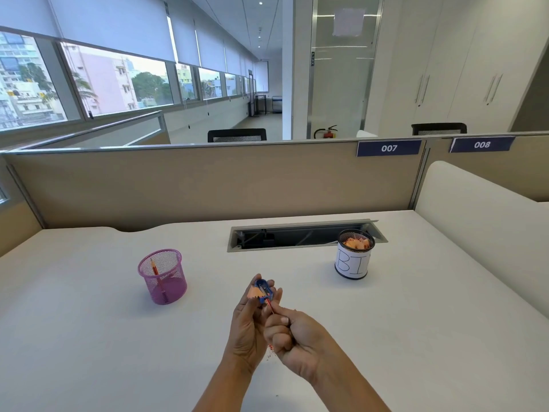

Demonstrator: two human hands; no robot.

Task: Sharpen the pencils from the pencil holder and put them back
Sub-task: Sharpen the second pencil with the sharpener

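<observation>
Pinching a blue sharpener (263, 289) in the left grip (249, 319), with an orange shaving (252, 293) curling from it. Clenching a red pencil (269, 306) in the fisted right grip (294, 337), tip in the sharpener. Well left on the table (89, 337), a pink mesh holder (166, 288) with a second pencil (154, 267) inside; well right, a labelled black cup (353, 263) of shavings.

Open-plan office: numbered cubicle partitions (208, 179), desk (89, 337), cabinets (460, 69).

Pencil holder (162, 276): pink wire mesh, metal by its look. Bin cup (353, 254): dark mesh with a matt white paper wrap. Sharpener (263, 290): glossy blue plastic. Desk (89, 337): smooth, matt white. Partition (208, 185): matt beige panel, metal-trimmed.
</observation>
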